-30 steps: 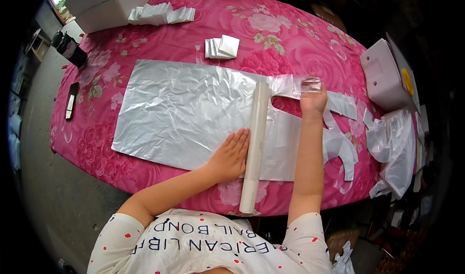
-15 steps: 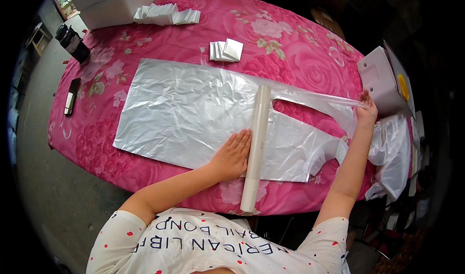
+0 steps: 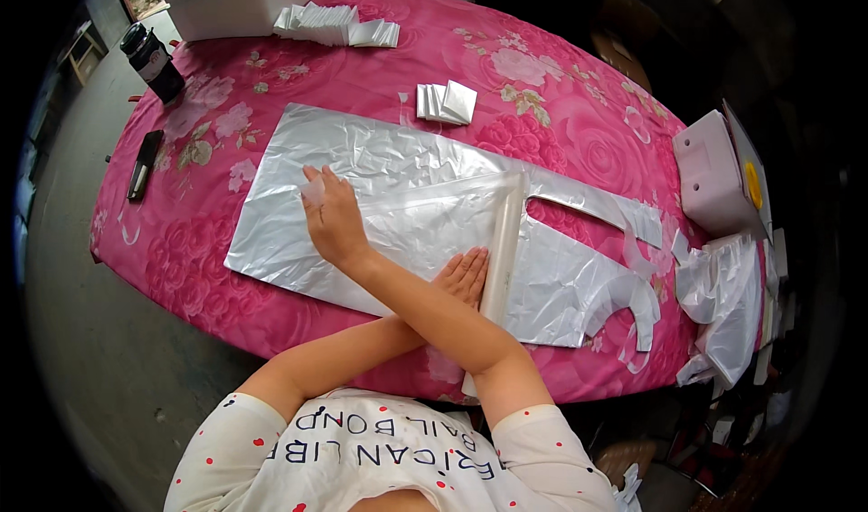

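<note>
A stack of silvery-white plastic aprons (image 3: 276, 222) lies flat before me, its neck loop and cut-outs toward the right. Across it rests a long pale tube (image 3: 500, 268), tilted slightly toward the near edge. My left hand (image 3: 465, 277) is spread flat on the plastic against the tube's left side. Over my left forearm crosses my right arm. At the stack's left half, my right hand (image 3: 334, 221) is pinched on the end of a thin clear apron layer (image 3: 425, 194), which is folded back across the tube.
Folded silvery packets (image 3: 447, 102) lie beyond the stack, with a row of more (image 3: 330, 25) by a white foam box (image 3: 240, 1). A black bottle (image 3: 152, 62) and a phone (image 3: 145, 165) stand left. At right are a white box (image 3: 714, 173) and crumpled plastic (image 3: 723, 295).
My right hand has swept from the far right over to the left, bringing the thin apron layer back over the tube. My left hand stays pressed beside the tube.
</note>
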Tool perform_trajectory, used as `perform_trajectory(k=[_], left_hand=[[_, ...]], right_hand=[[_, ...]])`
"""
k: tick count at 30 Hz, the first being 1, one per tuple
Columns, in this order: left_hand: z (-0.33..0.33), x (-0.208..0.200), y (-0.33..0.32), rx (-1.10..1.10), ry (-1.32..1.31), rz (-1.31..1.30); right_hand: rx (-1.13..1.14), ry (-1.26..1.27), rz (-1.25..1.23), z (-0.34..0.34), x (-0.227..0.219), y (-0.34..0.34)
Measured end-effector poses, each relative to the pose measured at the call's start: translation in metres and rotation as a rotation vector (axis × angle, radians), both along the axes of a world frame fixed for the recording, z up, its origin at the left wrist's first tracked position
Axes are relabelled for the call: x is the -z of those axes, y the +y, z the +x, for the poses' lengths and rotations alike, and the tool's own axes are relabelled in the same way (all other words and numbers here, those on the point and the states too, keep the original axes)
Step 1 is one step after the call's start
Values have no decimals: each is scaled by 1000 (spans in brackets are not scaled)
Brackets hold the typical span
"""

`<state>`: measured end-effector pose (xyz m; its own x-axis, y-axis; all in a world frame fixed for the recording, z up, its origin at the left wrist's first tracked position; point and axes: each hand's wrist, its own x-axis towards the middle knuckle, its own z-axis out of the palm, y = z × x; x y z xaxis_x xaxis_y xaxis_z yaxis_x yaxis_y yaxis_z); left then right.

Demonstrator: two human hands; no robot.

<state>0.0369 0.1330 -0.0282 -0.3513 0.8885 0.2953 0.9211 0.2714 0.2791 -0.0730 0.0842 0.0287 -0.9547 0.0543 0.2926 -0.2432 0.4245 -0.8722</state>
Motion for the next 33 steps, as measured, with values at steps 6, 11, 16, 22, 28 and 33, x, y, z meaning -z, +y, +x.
perform_trajectory(k=[6,11,16,22,28,33], left_hand=[[1,-4,-5,-18,-48,-31],[-2,7,-9,-50,-21,71],[-9,-21,-8,-58,-309,277],[-100,-61,44,-208,-960,564],[-137,-39,74,-396,-1965,681],[-149,-43,49,-424,-2161,638]], right_hand=[[-318,-301,396,4,2,-58],[-480,45,224,77,-54,31],[134,11,469,165,-32,165],[135,-126,462,207,-11,183],[69,-107,491,207,-1,187],[-101,-112,628,174,-10,161]])
